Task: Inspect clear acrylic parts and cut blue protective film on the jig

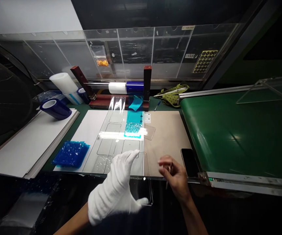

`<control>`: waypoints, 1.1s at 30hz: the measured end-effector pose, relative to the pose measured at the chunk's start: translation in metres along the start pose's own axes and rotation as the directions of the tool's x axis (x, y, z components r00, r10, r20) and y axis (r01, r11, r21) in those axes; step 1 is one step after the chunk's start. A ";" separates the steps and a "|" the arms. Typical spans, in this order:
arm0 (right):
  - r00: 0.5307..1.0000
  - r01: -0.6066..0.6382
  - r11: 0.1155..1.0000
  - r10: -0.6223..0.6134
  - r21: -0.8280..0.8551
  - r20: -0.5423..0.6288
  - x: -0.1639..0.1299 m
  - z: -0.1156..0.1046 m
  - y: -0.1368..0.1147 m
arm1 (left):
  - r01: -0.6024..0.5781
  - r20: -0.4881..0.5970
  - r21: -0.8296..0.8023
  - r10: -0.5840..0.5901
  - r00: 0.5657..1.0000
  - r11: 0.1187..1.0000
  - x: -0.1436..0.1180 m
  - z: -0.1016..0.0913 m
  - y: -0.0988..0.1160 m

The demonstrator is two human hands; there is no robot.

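My left hand (117, 186), in a white glove, grips a clear rectangular plate (148, 179) by its edges between thumb and fingers, tilted above the table's front edge. My bare right hand (174, 176) is closed around a thin metal tool (169, 169), mostly hidden by the fingers, a little right of the plate. Beyond the hands lies a clear sheet with outlined rectangles (111, 137), partly covered by bright blue film (133, 125). Another clear plate (150, 132) rests on brown paper (165, 140).
A roller stand (147, 83) carries white film (117, 87) and dark blue film (134, 87). At left are stacked blue film pieces (72, 154), white boards (28, 140) and a blue roll (55, 108). To the right are a phone (189, 162) and a green conveyor belt (239, 137).
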State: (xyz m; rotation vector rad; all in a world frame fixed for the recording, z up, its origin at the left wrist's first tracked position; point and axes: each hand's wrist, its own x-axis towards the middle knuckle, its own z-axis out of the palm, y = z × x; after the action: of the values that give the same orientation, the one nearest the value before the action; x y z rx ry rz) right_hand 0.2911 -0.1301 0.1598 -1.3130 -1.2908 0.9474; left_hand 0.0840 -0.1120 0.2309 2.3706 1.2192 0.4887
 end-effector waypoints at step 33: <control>0.763 -0.360 0.915 0.177 -0.181 -0.622 -0.105 -0.111 0.148 | 0.459 0.703 -0.711 -0.506 0.501 -0.533 -0.096 0.082 -0.045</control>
State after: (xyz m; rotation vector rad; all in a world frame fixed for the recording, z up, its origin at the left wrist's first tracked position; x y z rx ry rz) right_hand 0.4147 -0.2343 0.0212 -1.8858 -0.7639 0.4581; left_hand 0.0408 -0.1852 0.1272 0.0785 1.1070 0.6609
